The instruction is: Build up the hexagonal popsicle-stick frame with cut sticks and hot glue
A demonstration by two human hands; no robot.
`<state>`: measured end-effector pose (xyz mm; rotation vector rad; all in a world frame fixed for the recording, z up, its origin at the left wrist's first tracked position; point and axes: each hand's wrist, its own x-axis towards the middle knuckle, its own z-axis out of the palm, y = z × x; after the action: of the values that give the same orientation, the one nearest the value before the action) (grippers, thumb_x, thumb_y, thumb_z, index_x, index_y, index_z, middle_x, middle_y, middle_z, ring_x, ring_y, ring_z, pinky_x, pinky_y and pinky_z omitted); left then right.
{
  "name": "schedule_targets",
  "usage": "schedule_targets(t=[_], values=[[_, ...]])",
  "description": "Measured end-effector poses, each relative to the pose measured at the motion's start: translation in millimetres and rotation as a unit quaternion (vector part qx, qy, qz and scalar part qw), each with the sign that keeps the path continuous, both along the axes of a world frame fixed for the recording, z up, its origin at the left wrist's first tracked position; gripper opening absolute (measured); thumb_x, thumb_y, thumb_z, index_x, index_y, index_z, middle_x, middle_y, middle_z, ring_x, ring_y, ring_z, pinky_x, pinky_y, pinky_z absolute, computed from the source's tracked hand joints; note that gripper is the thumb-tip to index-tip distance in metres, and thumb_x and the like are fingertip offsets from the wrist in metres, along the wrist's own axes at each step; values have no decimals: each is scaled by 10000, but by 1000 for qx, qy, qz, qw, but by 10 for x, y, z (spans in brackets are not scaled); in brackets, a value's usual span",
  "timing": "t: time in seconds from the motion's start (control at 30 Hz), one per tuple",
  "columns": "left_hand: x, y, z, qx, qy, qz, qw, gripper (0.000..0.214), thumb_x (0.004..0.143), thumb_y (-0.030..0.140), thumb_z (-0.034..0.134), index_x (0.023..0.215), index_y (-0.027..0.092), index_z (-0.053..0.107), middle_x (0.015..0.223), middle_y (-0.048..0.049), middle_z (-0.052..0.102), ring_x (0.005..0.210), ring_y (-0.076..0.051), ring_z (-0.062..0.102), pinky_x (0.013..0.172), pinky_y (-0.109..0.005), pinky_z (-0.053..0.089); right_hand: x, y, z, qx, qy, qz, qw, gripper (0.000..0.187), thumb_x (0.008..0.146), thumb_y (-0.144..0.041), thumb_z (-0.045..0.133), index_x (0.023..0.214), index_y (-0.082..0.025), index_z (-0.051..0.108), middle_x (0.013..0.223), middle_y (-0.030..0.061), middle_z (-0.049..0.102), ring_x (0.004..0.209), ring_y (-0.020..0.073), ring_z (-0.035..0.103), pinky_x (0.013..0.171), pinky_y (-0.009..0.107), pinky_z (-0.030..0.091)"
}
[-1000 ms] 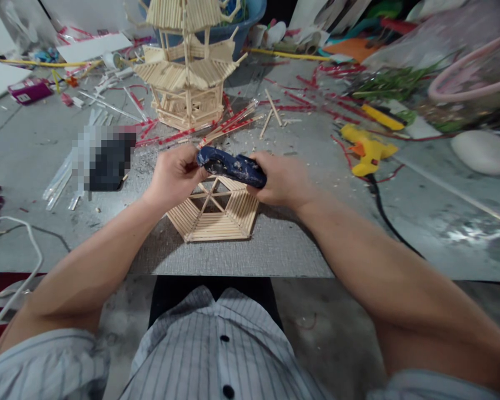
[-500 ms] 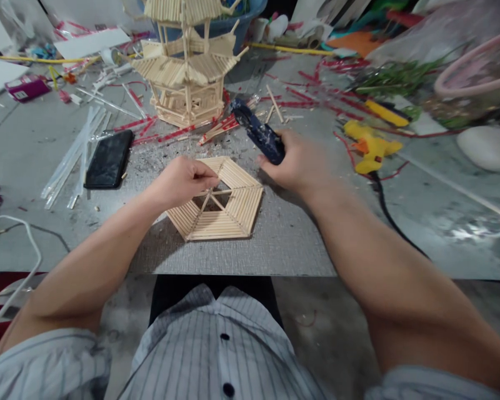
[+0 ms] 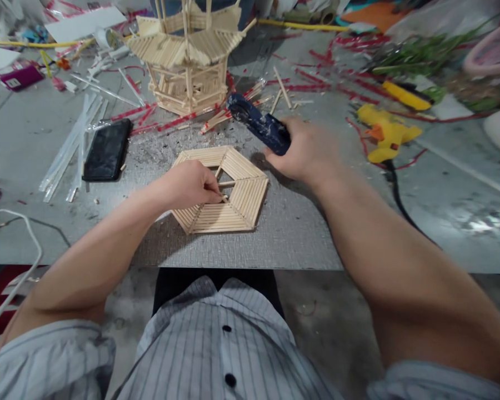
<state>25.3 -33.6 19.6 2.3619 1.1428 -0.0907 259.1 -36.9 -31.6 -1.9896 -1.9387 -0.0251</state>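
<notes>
A flat hexagonal panel of thin wooden sticks (image 3: 250, 203) lies near the table's front edge, with spokes crossing its open middle. Over its left half reaches my left hand (image 3: 195, 183), thumb and fingers pinched together at the opening's lower side. A short pale wooden stick (image 3: 224, 198) shows at those fingertips, mostly hidden by them. To the right of the panel, my right hand (image 3: 304, 147) is wrapped round a worn dark blue hand tool (image 3: 260, 123). The tool's rounded head points up and left; its exact kind is unclear.
A tiered wooden-stick pagoda (image 3: 187, 83) stands behind the panel. On the left are a black phone (image 3: 107, 150) and clear glue sticks (image 3: 69, 141). A yellow glue gun (image 3: 385, 133) with a black cord lies on the right. Red-marked strips (image 3: 179, 121) and loose sticks litter the back.
My left hand has shifted from the upper part of the panel's opening down to its lower side. The right hand still holds the blue tool. The view has tilted slightly downward.
</notes>
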Motion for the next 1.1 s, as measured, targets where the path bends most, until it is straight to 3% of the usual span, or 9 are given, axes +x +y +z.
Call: schedule_targets(t=[0.13, 0.27, 0.53, 0.63, 0.87, 1.1], values=[[14, 11, -13, 2, 33, -6, 999, 197, 758, 282, 637, 841, 174, 781, 829, -26, 749, 735, -120, 639, 652, -217, 402, -10, -19, 28, -18, -5, -9, 1000, 579, 790, -450, 549, 1293, -165, 515, 1140, 182, 637, 1047, 397, 588, 853, 527, 449], [14, 24, -32, -13, 43, -12, 999, 207, 756, 295, 626, 843, 192, 783, 807, -13, 750, 733, -120, 634, 647, -212, 396, 9, -14, 7, -8, 1, 2, 1000, 554, 809, -509, 521, 1272, -205, 526, 1129, 167, 645, 1034, 384, 580, 847, 527, 445], [23, 33, -20, -22, 47, -9, 999, 211, 758, 292, 623, 835, 184, 787, 755, -5, 741, 685, -111, 614, 645, -214, 392, 52, 45, -76, -1, -40, 6, 999, 565, 769, -449, 574, 1272, -196, 528, 1133, 138, 651, 1034, 358, 591, 851, 512, 482], [24, 29, -16, -19, 45, -4, 999, 205, 749, 293, 633, 820, 179, 787, 733, -4, 733, 663, -107, 603, 653, -219, 394, 49, 45, -79, -7, -33, 12, 999, 537, 785, -460, 560, 1273, -239, 525, 1154, 133, 645, 1048, 352, 590, 866, 519, 481], [32, 24, -3, -18, 58, -1, 998, 193, 750, 301, 635, 808, 192, 784, 708, 15, 720, 651, -100, 591, 649, -221, 380, 66, 53, -100, -21, -11, 27, 999, 568, 781, -495, 567, 1292, -253, 505, 1181, 126, 627, 1094, 382, 571, 880, 569, 465], [39, 24, -22, -24, 62, 9, 998, 204, 739, 313, 633, 798, 192, 787, 672, 6, 703, 636, -118, 581, 663, -252, 379, 10, 0, -29, -45, -4, 17, 999, 552, 820, -526, 520, 1309, -270, 492, 1220, 139, 615, 1098, 388, 550, 897, 574, 435]])
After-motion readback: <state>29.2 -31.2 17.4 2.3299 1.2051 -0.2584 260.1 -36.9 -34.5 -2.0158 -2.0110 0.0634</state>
